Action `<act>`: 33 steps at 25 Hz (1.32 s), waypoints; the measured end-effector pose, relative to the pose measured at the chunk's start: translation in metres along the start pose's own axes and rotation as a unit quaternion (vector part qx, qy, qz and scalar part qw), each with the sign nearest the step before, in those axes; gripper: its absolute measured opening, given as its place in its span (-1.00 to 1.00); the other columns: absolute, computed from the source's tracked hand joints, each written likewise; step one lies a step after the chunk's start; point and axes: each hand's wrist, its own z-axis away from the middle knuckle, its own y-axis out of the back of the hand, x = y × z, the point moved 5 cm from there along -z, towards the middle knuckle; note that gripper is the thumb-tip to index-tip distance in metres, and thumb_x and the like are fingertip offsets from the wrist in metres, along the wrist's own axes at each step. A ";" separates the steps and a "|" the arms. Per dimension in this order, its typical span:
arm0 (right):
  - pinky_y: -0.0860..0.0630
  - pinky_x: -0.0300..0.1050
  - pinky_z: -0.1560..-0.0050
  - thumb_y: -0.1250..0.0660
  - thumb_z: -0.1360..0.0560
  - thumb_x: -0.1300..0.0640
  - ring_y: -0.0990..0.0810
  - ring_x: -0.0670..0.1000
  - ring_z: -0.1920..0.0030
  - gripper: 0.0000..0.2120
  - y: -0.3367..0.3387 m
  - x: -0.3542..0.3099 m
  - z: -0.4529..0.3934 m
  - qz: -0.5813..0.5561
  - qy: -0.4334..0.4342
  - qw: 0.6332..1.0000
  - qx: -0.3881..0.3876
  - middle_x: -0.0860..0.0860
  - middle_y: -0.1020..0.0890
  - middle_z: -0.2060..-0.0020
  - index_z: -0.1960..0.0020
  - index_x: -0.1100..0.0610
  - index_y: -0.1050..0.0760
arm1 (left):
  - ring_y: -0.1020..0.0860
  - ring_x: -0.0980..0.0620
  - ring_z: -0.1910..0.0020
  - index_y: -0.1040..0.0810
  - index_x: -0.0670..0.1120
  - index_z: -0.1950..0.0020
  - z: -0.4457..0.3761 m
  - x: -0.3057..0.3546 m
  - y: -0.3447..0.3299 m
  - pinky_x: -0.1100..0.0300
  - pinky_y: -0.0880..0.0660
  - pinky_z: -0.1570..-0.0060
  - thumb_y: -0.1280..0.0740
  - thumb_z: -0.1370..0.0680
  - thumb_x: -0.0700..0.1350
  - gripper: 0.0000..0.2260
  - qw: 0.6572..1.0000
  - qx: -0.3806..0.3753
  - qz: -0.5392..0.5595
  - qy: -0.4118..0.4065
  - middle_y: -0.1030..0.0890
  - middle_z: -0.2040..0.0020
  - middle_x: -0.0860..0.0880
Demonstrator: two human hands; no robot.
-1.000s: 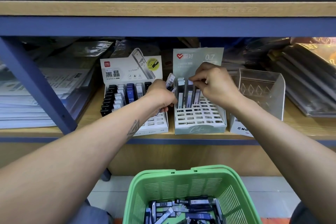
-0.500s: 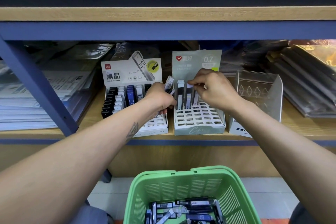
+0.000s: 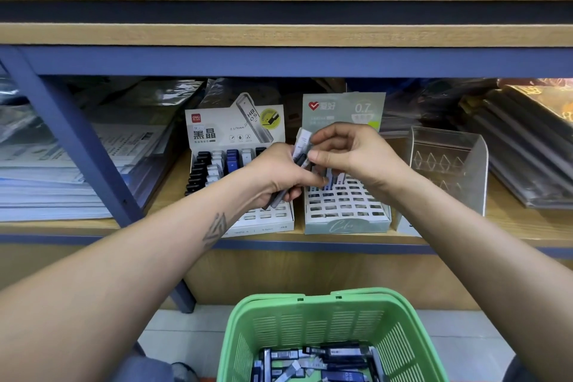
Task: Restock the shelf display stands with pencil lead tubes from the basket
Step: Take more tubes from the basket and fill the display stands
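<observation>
Head view: our left hand (image 3: 280,178) grips spare lead tubes (image 3: 298,161); right hand (image 3: 350,153) pinches one, next slotting it into the 0.7 stand (image 3: 347,217).

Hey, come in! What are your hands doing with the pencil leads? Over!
Left hand holds a bundle of lead tubes. Right hand pinches one. Nothing blocks the 0.7 stand.

Left hand (image 3: 279,177) gripping a small bunch of lead tubes (image 3: 299,161) above the shelf (image 3: 511,226), right hand (image 3: 353,155) pinching one tube at the bunch's top, pale green 0.7 display stand (image 3: 347,223) just below, white HB 0.5 stand (image 3: 217,133) beside it, clear acrylic stand (image 3: 449,164) to the right, green basket (image 3: 310,322) of tubes underneath
</observation>
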 end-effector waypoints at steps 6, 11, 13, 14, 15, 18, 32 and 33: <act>-0.63 -0.16 0.09 -0.45 -0.46 0.43 -0.70 0.04 0.15 -0.82 -0.001 0.006 0.001 -0.086 -0.027 0.996 0.013 0.14 -0.72 0.17 0.01 0.22 -0.64 | -0.49 0.04 0.48 -0.59 -0.17 0.05 0.012 -0.003 0.006 0.27 -0.40 0.55 -0.55 -0.45 -0.19 -0.81 0.997 -0.058 0.045 0.020 -0.59 0.34 -0.09; -0.62 -0.07 -0.05 -0.46 -0.43 0.45 -0.70 0.15 -0.03 -0.74 0.022 0.015 -0.003 -0.046 -0.026 0.998 0.046 0.19 -0.72 0.02 0.02 0.13 -0.70 | -0.40 0.07 0.56 -0.52 -0.21 -0.03 0.020 -0.010 0.025 0.32 -0.23 0.65 -0.44 -0.55 -0.21 -0.85 0.994 -0.067 0.077 0.040 -0.63 0.21 -0.23; -0.62 0.00 -0.13 -0.48 -0.42 0.43 -0.69 0.17 -0.09 -0.72 0.024 0.016 -0.004 -0.034 -0.018 0.998 0.049 0.16 -0.73 0.00 0.02 0.10 -0.71 | -0.35 0.09 0.58 -0.51 -0.29 -0.13 0.019 -0.011 0.030 0.33 -0.18 0.64 -0.40 -0.55 -0.30 -0.82 0.995 -0.041 0.084 0.040 -0.66 0.13 -0.29; -0.62 0.02 -0.16 -0.47 -0.42 0.44 -0.69 0.17 -0.10 -0.71 0.024 0.016 -0.004 -0.035 -0.015 0.998 0.049 0.15 -0.73 0.00 0.01 0.09 -0.71 | -0.33 0.09 0.58 -0.50 -0.34 -0.16 0.018 -0.012 0.031 0.32 -0.17 0.63 -0.38 -0.55 -0.33 -0.79 0.995 -0.031 0.082 0.040 -0.67 0.10 -0.31; -0.61 0.04 -0.18 -0.47 -0.43 0.44 -0.69 0.16 -0.10 -0.70 0.024 0.016 -0.004 -0.039 -0.013 0.998 0.048 0.14 -0.73 -0.01 0.00 0.09 -0.70 | -0.32 0.09 0.59 -0.50 -0.37 -0.18 0.017 -0.012 0.032 0.32 -0.18 0.62 -0.37 -0.55 -0.35 -0.78 0.996 -0.024 0.077 0.040 -0.68 0.09 -0.32; -0.60 0.04 -0.20 -0.47 -0.43 0.43 -0.70 0.15 -0.08 -0.69 0.021 0.011 -0.001 -0.056 0.000 0.998 0.033 0.13 -0.72 -0.03 -0.08 0.12 -0.67 | -0.29 0.10 0.61 -0.48 -0.41 -0.19 0.016 -0.011 0.030 0.33 -0.19 0.64 -0.36 -0.54 -0.37 -0.76 0.995 -0.022 0.083 0.050 -0.68 0.08 -0.34; -0.65 -0.20 0.19 -0.44 -0.50 0.36 -0.70 0.04 0.24 -0.93 0.009 -0.006 -0.005 -0.051 -0.010 0.997 0.054 0.17 -0.72 0.22 0.03 0.27 -0.63 | -0.31 0.10 0.62 -0.59 -0.27 -0.01 0.021 -0.001 0.053 0.32 -0.21 0.65 -0.41 -0.51 -0.34 -0.91 0.999 0.022 0.021 0.043 -0.65 0.26 -0.23; -0.66 -0.19 0.19 -0.44 -0.50 0.36 -0.69 0.04 0.24 -0.93 0.003 -0.010 -0.005 -0.038 0.003 0.998 0.052 0.20 -0.71 0.21 0.02 0.27 -0.64 | -0.31 0.10 0.62 -0.58 -0.25 0.00 0.023 0.002 0.066 0.33 -0.21 0.65 -0.40 -0.53 -0.31 -0.92 0.998 0.050 0.016 0.039 -0.68 0.23 -0.23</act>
